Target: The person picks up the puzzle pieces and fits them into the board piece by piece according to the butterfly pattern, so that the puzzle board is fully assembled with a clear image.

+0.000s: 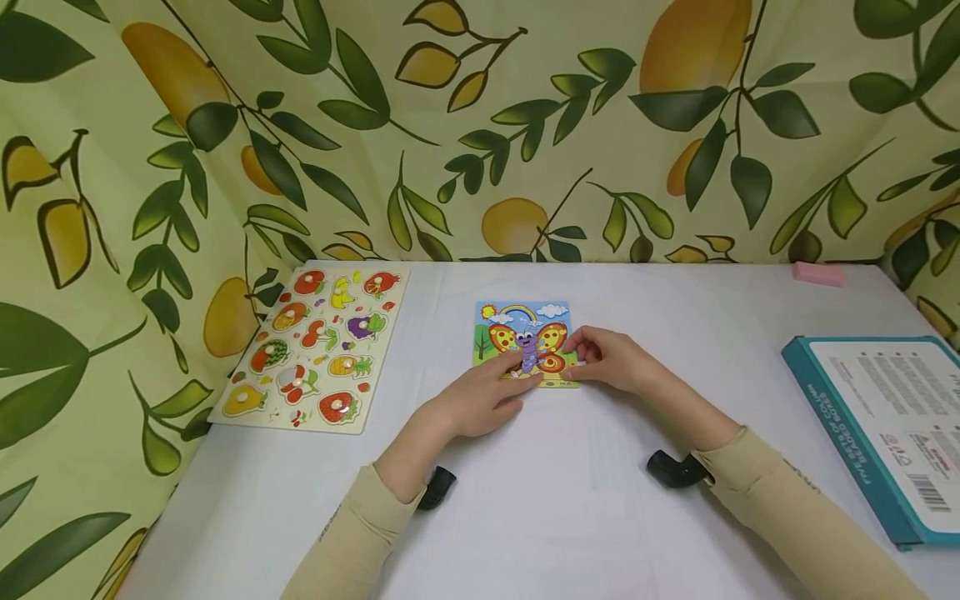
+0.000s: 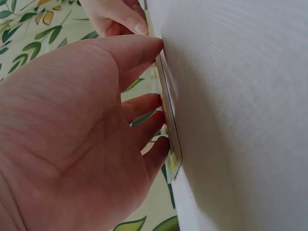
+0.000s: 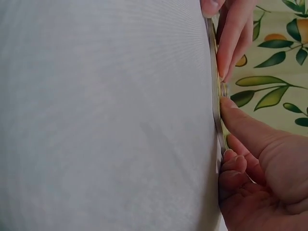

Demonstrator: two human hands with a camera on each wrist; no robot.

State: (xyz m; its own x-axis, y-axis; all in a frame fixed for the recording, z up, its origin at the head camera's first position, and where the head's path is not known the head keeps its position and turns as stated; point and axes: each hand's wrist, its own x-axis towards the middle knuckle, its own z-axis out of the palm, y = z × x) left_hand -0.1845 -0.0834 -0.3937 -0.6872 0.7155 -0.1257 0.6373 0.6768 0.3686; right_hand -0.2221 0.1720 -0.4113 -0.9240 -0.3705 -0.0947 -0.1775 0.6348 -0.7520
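A small square butterfly puzzle [image 1: 528, 333] lies face up near the middle of the table, with a rainbow, sun and tree around the purple-bodied butterfly. My left hand [image 1: 480, 396] rests its fairly straight fingers over the lower left of the picture. In the left wrist view its thumb [image 2: 149, 47] reaches the puzzle's near edge. From the other side, my right hand [image 1: 618, 360] holds the right edge with thumb and curled fingers. The right wrist view shows that thumb [image 3: 240, 120] on the picture face and other fingers [image 3: 233, 168] bent beside the edge.
A fruit peg board [image 1: 318, 354] lies at the left. To the right is a teal and white box [image 1: 885, 425]. A pink block [image 1: 817, 273] sits at the back right, before the leaf-patterned cloth [image 1: 517, 179]. Black devices [image 1: 675, 469] are under both wrists.
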